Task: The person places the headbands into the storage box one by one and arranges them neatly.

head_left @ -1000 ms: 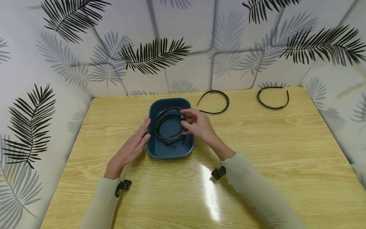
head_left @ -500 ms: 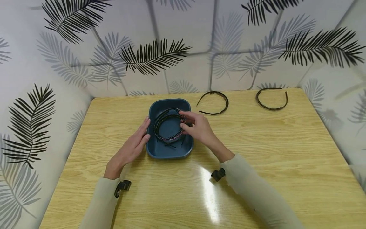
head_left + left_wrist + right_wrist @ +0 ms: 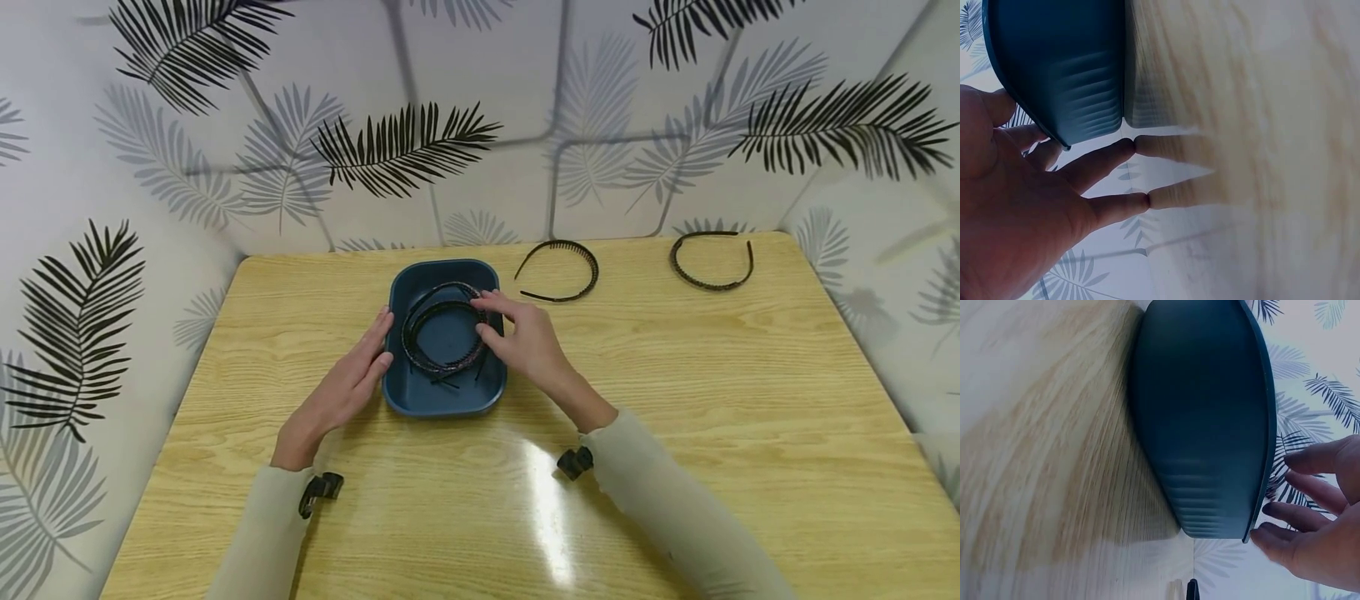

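Observation:
A dark blue plastic bin (image 3: 472, 400) sits on the wooden table, with several dark, partly glittery headbands (image 3: 420, 362) nested inside. My left hand (image 3: 348, 379) lies against the bin's left side, fingers extended. In the left wrist view, two fingertips reach down to the table beside the bin wall (image 3: 1060, 75). My right hand (image 3: 532, 342) is over the bin's right rim, thumb and fingers apart, fingertips right at the headbands' right side. The right wrist view has its loosely bent fingers (image 3: 1300, 515) beside the bin rim; the bin wall hides most of the headbands there.
Behind and right of the bin, a black toothed headband (image 3: 596, 267) lies on the table (image 3: 712, 392). Another black headband (image 3: 708, 286) lies farther right near the back edge. A leaf-patterned wall covering (image 3: 517, 183) rises behind the table.
The right hand's thumb and fingers have loosened from the glittery headband, which now lies lower among the others in the bin. The left hand has stayed against the bin.

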### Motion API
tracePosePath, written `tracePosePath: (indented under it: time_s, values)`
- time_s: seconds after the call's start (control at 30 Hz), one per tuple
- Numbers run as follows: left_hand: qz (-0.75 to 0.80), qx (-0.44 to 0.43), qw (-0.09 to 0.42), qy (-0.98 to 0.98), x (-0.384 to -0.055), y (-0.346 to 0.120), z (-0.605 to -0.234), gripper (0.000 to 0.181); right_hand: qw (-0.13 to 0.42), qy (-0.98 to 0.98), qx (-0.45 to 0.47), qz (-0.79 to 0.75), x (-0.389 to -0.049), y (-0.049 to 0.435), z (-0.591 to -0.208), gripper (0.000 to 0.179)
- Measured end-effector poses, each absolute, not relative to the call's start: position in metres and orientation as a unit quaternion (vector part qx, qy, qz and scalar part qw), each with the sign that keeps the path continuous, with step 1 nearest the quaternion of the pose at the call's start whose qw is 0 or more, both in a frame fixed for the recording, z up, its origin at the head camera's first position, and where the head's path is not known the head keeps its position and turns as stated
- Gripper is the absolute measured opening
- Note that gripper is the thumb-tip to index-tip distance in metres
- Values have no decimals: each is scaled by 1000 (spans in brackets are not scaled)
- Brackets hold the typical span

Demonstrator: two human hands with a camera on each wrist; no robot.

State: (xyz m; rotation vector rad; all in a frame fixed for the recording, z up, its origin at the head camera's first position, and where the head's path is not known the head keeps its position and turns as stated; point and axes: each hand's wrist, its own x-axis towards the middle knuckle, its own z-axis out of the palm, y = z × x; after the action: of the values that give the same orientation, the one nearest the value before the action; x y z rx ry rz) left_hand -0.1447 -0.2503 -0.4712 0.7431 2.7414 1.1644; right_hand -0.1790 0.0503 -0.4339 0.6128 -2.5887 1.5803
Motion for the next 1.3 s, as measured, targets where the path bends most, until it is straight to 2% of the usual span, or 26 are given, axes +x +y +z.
tracePosePath:
  time_s: [0.4,0.8,1.3]
  values:
    - [384,241,36,891,-145,-251,-469,58,-27,-759,175,626,-182,66,-437,33]
    - [386,241,35,890,-144,-251,-472,58,-3,-752,160,639,-175,99,-439,37]
    - [388,243,33,889,-144,-250,-472,58,5,-755,113,646,-174,143,-465,38]
